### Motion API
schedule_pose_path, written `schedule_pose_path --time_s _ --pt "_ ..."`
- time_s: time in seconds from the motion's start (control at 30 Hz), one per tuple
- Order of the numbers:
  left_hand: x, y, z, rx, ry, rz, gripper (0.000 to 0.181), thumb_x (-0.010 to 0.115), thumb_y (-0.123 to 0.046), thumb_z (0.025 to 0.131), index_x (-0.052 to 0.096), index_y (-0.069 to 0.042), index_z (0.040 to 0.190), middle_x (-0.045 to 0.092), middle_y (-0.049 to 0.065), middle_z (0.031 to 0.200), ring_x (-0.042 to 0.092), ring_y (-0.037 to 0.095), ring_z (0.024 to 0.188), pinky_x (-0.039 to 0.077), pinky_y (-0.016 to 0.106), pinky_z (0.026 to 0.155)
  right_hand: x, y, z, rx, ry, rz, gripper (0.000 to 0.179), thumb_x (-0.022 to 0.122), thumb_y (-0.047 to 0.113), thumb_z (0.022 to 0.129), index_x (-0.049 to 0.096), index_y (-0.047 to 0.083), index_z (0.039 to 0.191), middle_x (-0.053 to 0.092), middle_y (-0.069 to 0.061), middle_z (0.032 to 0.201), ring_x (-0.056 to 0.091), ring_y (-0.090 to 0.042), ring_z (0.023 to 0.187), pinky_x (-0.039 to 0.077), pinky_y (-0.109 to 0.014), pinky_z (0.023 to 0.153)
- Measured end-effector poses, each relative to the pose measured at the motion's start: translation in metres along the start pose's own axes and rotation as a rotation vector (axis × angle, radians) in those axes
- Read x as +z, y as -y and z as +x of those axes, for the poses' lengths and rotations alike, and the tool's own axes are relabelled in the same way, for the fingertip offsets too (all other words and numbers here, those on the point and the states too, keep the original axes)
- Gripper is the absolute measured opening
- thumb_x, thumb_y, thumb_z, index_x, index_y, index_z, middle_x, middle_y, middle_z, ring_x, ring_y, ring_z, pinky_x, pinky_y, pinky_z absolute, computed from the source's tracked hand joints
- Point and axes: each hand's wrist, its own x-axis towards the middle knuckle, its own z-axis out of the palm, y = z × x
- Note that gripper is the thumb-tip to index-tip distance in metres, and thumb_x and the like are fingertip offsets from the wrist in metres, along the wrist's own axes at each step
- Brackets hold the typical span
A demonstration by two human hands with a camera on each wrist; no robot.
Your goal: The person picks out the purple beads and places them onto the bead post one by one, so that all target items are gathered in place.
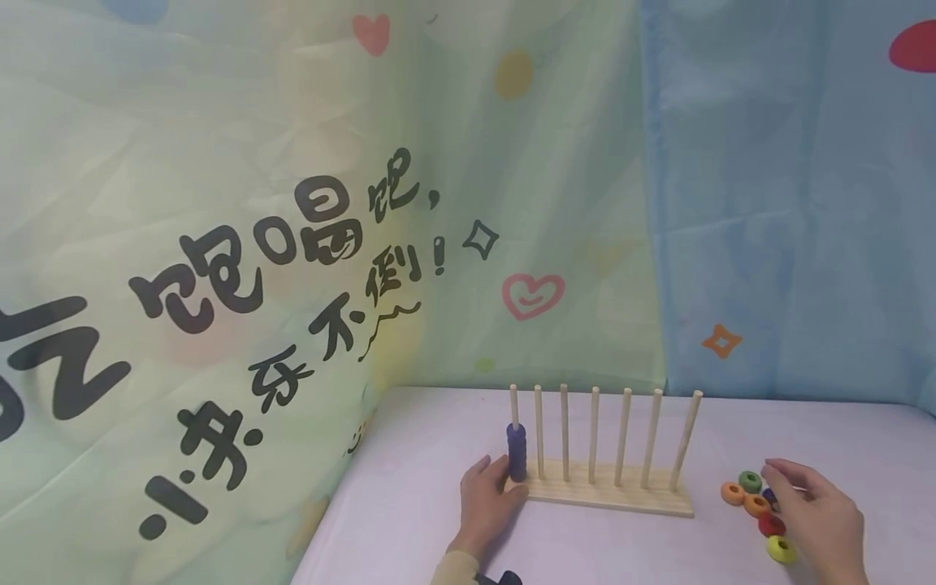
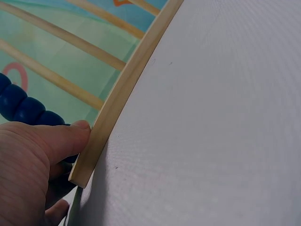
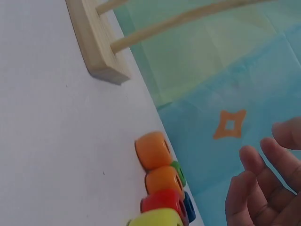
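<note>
A wooden peg rack [image 1: 607, 496] with a row of upright pegs stands on the table. Dark blue beads [image 1: 517, 453] are stacked on its leftmost peg. My left hand [image 1: 483, 500] grips the left end of the base, the thumb on its front edge in the left wrist view. At the right, my right hand [image 1: 822, 513] hovers beside loose beads, its fingers bent loosely with nothing visible between them. Those beads include a green bead [image 1: 749, 481], two orange ones, a red bead [image 3: 162, 201] and a yellow bead [image 1: 782, 550]. A dark blue bead [image 3: 189, 207] is partly hidden.
A pale tablecloth [image 1: 614, 548] covers the table. Printed fabric curtains [image 1: 541, 203] hang along the left and back edges. Between the rack's right end and the loose beads lies a short stretch of tablecloth.
</note>
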Motion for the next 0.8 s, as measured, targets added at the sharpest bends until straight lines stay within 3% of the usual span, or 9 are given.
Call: schedule_pose_path --time_s 0.17,0.47,0.57,0.67,0.8 --pt "0.001 0.000 0.000 -0.004 0.008 -0.001 0.043 0.075 -0.027 0.078 0.069 -0.019 0.120 0.069 -0.001 0.121 0.051 0.037 0.128 0.030 0.060 0.109 -0.002 -0.011 0.007 0.107 0.043 0.034 0.068 0.045 0.053 0.098 0.046 0.001 0.141 0.049 -0.027 0.136 0.058 -0.034 0.096 0.047 -0.022 0.047" --pt "0.000 -0.002 -0.001 0.005 -0.005 0.011 0.043 0.074 -0.026 0.078 0.069 -0.017 0.119 0.070 0.001 0.119 0.052 0.037 0.127 0.031 0.059 0.109 -0.001 -0.023 0.011 0.125 0.001 0.015 0.067 0.040 0.052 0.100 0.040 0.003 0.146 0.042 -0.026 0.143 0.050 -0.042 0.111 0.043 -0.028 0.056" --pt "0.000 -0.001 0.000 0.012 -0.004 0.015 0.042 0.074 -0.026 0.078 0.069 -0.018 0.119 0.070 0.000 0.119 0.051 0.036 0.127 0.031 0.059 0.109 -0.001 -0.027 0.010 0.134 -0.027 0.016 0.063 0.040 0.047 0.101 0.040 0.003 0.146 0.042 -0.027 0.143 0.049 -0.043 0.111 0.044 -0.033 0.063" --pt "0.001 -0.001 0.000 0.013 -0.001 0.015 0.042 0.073 -0.026 0.078 0.069 -0.018 0.119 0.070 0.000 0.119 0.051 0.035 0.127 0.031 0.059 0.109 -0.001 -0.033 0.010 0.145 -0.055 0.018 0.059 0.040 0.042 0.103 0.037 0.003 0.147 0.042 -0.027 0.144 0.048 -0.044 0.113 0.049 -0.046 0.077" --pt "0.000 0.000 0.000 0.009 0.001 0.006 0.042 0.074 -0.026 0.078 0.069 -0.018 0.119 0.070 0.000 0.119 0.051 0.035 0.127 0.030 0.059 0.110 -0.002 -0.043 0.012 0.195 -0.077 0.058 0.059 0.038 0.040 0.104 0.029 0.007 0.152 0.035 -0.025 0.151 0.037 -0.048 0.129 0.039 -0.062 0.101"
